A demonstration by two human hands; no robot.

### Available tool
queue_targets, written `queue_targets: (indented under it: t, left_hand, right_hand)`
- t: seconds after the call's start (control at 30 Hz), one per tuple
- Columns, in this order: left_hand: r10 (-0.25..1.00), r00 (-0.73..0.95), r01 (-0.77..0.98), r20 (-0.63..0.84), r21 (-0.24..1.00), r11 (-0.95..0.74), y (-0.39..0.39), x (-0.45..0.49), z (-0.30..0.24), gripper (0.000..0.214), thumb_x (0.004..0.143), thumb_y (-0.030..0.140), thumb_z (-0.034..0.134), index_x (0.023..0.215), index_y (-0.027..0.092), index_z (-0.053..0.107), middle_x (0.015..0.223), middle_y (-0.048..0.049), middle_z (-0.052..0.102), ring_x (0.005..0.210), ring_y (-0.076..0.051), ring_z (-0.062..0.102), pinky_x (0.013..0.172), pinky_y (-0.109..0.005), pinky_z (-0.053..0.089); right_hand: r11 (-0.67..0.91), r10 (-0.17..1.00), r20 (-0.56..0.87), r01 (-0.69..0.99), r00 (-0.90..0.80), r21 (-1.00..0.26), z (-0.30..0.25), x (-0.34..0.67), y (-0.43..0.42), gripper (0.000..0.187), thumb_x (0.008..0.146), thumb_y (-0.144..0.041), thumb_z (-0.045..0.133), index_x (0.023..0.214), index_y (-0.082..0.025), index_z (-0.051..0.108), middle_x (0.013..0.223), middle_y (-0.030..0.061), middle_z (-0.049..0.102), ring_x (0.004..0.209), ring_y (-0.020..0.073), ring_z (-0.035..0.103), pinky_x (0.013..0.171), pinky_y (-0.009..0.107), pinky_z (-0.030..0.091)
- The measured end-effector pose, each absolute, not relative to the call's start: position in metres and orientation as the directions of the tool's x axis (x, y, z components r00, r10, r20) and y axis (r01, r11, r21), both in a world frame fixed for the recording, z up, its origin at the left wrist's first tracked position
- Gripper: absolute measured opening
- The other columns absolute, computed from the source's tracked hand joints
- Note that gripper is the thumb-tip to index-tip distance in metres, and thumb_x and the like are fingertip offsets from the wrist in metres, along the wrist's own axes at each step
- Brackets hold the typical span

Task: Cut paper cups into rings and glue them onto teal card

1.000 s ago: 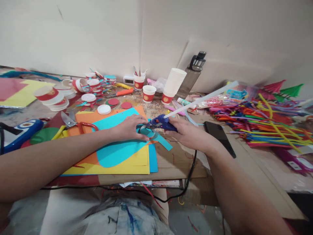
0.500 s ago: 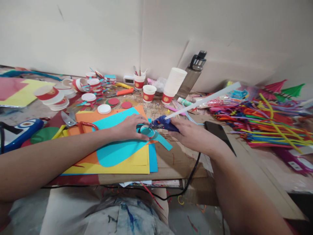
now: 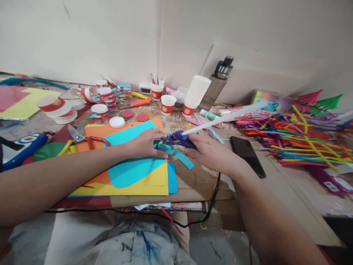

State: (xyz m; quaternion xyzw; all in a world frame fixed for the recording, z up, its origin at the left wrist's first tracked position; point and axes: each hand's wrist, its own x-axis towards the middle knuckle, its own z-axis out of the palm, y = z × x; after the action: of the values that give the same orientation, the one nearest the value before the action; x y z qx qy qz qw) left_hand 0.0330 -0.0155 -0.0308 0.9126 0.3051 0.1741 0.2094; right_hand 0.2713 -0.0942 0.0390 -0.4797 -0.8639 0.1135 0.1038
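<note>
My left hand [image 3: 145,143] pinches a curled teal paper strip [image 3: 176,153] against a stack of coloured paper sheets [image 3: 129,173]. My right hand [image 3: 209,151] grips a blue glue gun [image 3: 179,139] whose nozzle touches the strip's loop. A long white glue stick [image 3: 226,117] juts out of the gun's back, up and to the right. The gun's black cord [image 3: 212,200] drops over the table's front edge.
A black phone [image 3: 247,155] lies right of my right hand, beside a heap of coloured pipe cleaners [image 3: 298,141]. Red-handled scissors [image 3: 82,138] lie to the left. Paper cups [image 3: 167,105], a cup stack [image 3: 196,95] and a water bottle [image 3: 217,84] stand by the wall.
The glue gun has shifted slightly left, closer onto the paper loop, and its glue stick has tilted a little lower. My left hand keeps holding the strip in place.
</note>
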Motion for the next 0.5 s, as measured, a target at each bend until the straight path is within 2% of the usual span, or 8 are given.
queue_targets:
  t: [0.5]
  left_hand:
    - [0.638,0.738,0.462,0.218,0.526,-0.714,-0.016,0.034,-0.032,0.056,0.070,0.056,0.079,0.116,0.025,0.071,0.122,-0.0085,0.068,0.118,-0.029,0.057,0.102,-0.043,0.041]
  right_hand:
    - [0.494,0.866,0.082,0.823,-0.492,-0.279,0.050,0.277,-0.100,0.026,0.097,-0.034,0.048,0.117,-0.021,0.059,0.115,0.0095,0.069,0.105,0.0240,0.064,0.088,0.032,0.048]
